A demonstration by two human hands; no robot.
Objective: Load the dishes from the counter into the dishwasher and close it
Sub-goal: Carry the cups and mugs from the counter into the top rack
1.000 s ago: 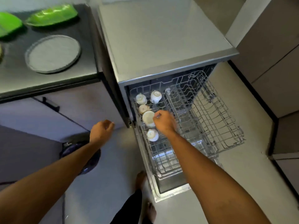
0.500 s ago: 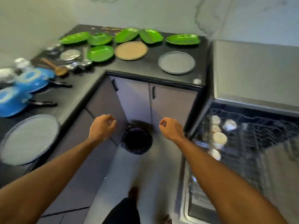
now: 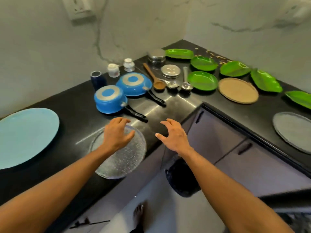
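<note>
A white wall socket [image 3: 79, 7] sits at the upper left, on a pale marbled wall [image 3: 42, 47] with grey veins. Right of centre run grey-violet cabinet doors [image 3: 213, 137] — each with a dark handle [image 3: 244, 148]. Below them, at lower centre, a dark round bin [image 3: 181, 179] stands on the light floor [image 3: 168, 214]. Brown crumbs [image 3: 217, 57] lie scattered at the upper right.
</note>
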